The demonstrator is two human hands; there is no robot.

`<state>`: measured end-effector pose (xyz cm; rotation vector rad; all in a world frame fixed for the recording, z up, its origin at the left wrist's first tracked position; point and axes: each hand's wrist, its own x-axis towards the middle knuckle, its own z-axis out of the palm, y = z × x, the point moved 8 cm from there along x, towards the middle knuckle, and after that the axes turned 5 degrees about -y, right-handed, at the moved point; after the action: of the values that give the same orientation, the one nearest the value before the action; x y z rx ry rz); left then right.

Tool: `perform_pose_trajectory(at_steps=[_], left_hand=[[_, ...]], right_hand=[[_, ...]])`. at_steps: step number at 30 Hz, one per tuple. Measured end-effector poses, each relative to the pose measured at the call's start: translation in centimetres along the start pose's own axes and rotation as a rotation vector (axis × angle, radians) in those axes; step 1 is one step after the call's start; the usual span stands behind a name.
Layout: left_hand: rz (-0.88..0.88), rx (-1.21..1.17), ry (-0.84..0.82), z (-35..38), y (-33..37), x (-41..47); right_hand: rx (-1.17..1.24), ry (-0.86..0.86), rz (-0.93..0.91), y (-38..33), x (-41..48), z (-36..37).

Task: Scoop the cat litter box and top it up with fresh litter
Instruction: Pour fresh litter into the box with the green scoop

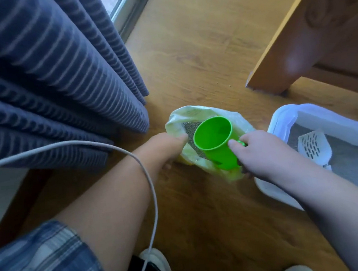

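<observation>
the person crouches over a wooden floor (188,68). the left hand (163,145) holds the near-left edge of a pale yellow litter bag (180,117), thumb laid on the rim and the other fingers curled under it, so the bag's mouth stands open. grey fresh litter (189,128) shows inside the opening. the right hand (262,155) grips a green cup (214,140) by its handle, with its fingers wrapped round the handle and the thumb resting against the cup's side. the cup is tilted, its round mouth facing up and toward the camera, and it sits over the open mouth of the bag, its base over the bag's near edge. whether the cup touches the litter cannot be told.

just to the right of the bag lies the white litter box (282,120), partly cut off by the frame edge. grey used litter (353,161) covers its bottom, and a white slotted scoop (314,145) rests on that litter near the box's left wall, apart from both hands.

a blue striped curtain (56,71) hangs at the left, beside a window frame (125,8). a wooden piece of furniture (316,21) stands at the upper right. a white cable (86,143) loops across the left forearm. a plaid sleeve (43,264) and a white slipper (158,261) show at the bottom.
</observation>
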<state>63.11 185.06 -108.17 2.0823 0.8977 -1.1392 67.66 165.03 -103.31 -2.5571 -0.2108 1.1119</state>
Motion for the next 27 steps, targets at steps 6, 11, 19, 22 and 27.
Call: perform_pose_trajectory(at_steps=[6, 11, 19, 22, 27], left_hand=[[0.051, 0.387, 0.096, -0.8, 1.7, 1.5], [0.062, 0.567, 0.101, -1.7, 1.4, 2.8], [0.192, 0.604, 0.150, -1.9, 2.2, 2.8], [0.224, 0.628, 0.139, -1.6, 2.8, 2.6], [0.235, 0.628, 0.143, -1.1, 2.7, 2.8]], right_hand=[[-0.044, 0.078, 0.037, 0.9, -0.6, -1.7], [-0.034, 0.144, 0.033, 0.9, 0.0, -3.2], [-0.414, 0.179, -0.064, -3.5, 2.2, -2.2], [-0.565, 0.059, 0.005, -3.2, 4.8, 0.6], [-0.593, 0.070, 0.094, -2.8, 7.4, 2.8]])
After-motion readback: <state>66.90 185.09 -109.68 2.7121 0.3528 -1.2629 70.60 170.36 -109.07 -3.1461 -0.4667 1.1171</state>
